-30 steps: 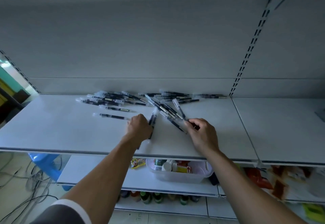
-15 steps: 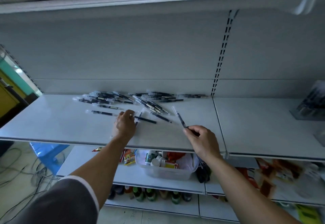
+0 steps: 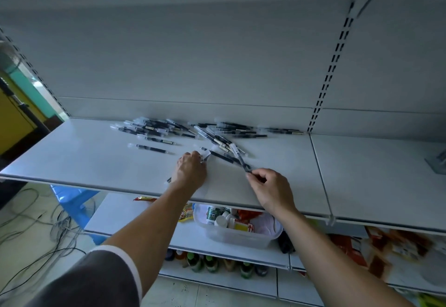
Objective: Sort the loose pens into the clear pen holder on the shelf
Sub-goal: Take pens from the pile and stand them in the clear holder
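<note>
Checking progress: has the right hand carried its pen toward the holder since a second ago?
No. The right hand stays by the shelf's front edge, beside the pens.

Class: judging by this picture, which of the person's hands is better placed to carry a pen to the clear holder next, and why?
Right hand, probably: its fingers already pinch a pen, and the clear holder sits at the shelf's far right. The left hand is farther away.

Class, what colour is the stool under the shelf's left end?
Blue stool, seen in the head view.
</note>
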Demonstrator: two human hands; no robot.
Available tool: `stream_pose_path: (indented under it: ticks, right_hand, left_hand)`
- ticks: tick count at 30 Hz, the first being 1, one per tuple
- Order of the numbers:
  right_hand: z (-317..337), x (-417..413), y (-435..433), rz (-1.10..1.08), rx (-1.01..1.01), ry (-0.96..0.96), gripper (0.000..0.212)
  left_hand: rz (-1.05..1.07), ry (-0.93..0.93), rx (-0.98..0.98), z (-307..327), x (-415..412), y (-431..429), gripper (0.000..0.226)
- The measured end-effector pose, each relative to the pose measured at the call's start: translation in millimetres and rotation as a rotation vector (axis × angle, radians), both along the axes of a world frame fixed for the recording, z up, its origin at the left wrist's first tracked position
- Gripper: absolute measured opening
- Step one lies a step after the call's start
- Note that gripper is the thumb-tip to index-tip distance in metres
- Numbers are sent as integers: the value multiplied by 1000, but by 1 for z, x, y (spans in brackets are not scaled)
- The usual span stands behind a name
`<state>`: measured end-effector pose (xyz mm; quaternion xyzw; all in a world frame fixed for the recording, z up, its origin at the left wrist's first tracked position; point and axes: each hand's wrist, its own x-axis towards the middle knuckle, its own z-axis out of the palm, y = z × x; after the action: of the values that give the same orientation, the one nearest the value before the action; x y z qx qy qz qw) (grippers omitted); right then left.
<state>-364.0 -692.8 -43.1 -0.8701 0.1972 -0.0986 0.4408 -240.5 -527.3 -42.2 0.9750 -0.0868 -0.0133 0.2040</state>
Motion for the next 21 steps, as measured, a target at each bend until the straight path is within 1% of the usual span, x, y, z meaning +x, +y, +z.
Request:
stream_pose_path:
  ticks: [2, 4, 7, 9, 11, 12, 14, 16, 17, 19, 21]
  right_hand:
    - [1, 12, 8, 20, -16, 15, 21]
    - [3, 22, 16, 26, -7, 32, 21]
    - [6, 32, 23, -4, 56, 34, 22]
    - [9, 33, 22, -33, 88, 26, 22]
    - [12, 32, 18, -45, 91, 14, 22]
    - [13, 30, 15, -51, 90, 12, 22]
    - [17, 27, 10, -69, 102, 10, 21]
    - [20, 23, 3, -85, 112, 3, 21]
    - [22, 20, 0, -91, 115, 1, 21]
    - [23, 14, -6, -97, 127, 4, 20]
    - [24, 6, -14, -100, 146, 5, 19]
  left_hand:
    - [-29, -3, 28, 1, 5, 2, 28]
    - [-57, 37, 35, 0, 12, 4, 27]
    - [-75, 97, 29, 5, 23, 4, 26]
    - [-52, 150, -8, 12, 30, 3, 25]
    - [-10, 211, -105, 18, 36, 3, 22]
    - [15, 255, -218, 19, 39, 3, 19]
    - [56, 339, -513, 20, 44, 2, 18]
    - [87, 350, -694, 22, 43, -2, 16]
    - [87, 324, -731, 22, 42, -6, 13]
    - [57, 259, -728, 24, 35, -16, 8]
    - [25, 241, -756, 25, 26, -29, 8]
